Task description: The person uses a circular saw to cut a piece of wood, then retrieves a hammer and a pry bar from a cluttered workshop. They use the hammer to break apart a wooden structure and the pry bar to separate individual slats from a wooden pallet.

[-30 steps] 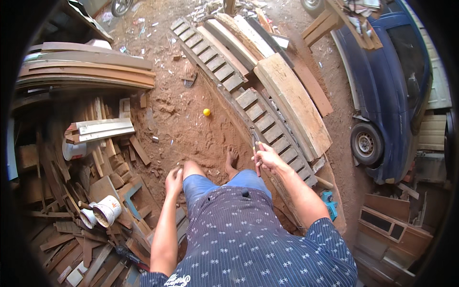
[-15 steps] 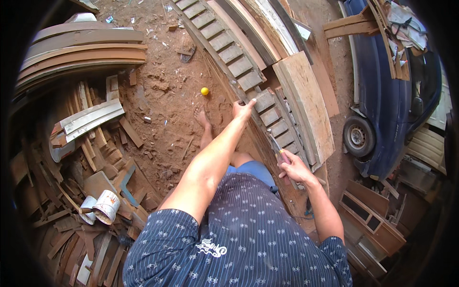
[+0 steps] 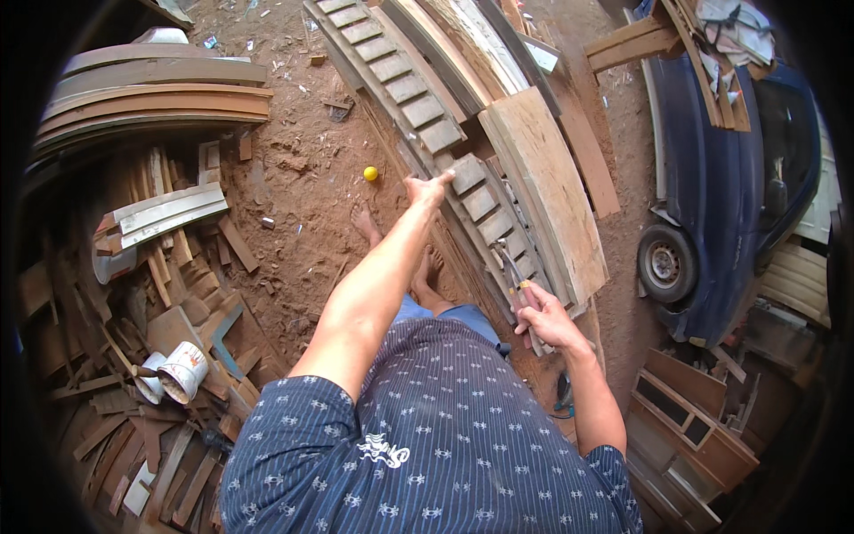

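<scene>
My left hand point(image 3: 429, 190) grips the near left edge of a slatted wooden panel point(image 3: 481, 206), its thumb lying over the top. Short greyish slats run across this panel like ladder rungs. In my right hand point(image 3: 550, 322) is a pair of pliers point(image 3: 511, 268) with reddish and yellow handles. The jaws of the pliers are down at the lower slats of the panel; whether they grip anything is too small to tell. Just beyond my left hand, a second slatted length point(image 3: 405, 87) continues up and away. My right fingers are wrapped round the handles.
Thick boards point(image 3: 543, 182) lie along the panel's right side. Farther right stands a dark blue vehicle point(image 3: 712, 196). Scrap wood point(image 3: 178, 445) and paint-stained white buckets point(image 3: 184, 372) fill the left. A yellow ball point(image 3: 371, 173) lies on the dirt near my bare feet point(image 3: 366, 222).
The view has shifted slightly, and both my feet now show. My left hand stays on the panel's edge. The pliers remain in my right hand, with their jaws still by the lower slats.
</scene>
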